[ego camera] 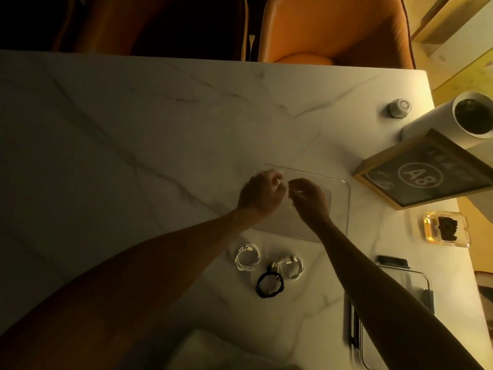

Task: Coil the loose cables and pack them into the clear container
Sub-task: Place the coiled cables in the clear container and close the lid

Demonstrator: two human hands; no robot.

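A clear container [342,206] sits on the marble table, right of centre. Both hands hover over it. My left hand [260,193] and my right hand [309,200] each pinch part of a thin white cable [282,182] stretched between them; most of it is hidden by the fingers. On the table in front of the container lie three coiled cables: a white coil [247,256], a second white coil [290,267] and a black coil [269,285] touching it.
A clear lid with dark clips [416,289] lies at the right under my right forearm. A framed "A8" sign [424,177], a white roll [450,121], a small knob [399,107] and a glass ashtray [442,229] line the right edge. Orange chairs [336,30] stand beyond the table.
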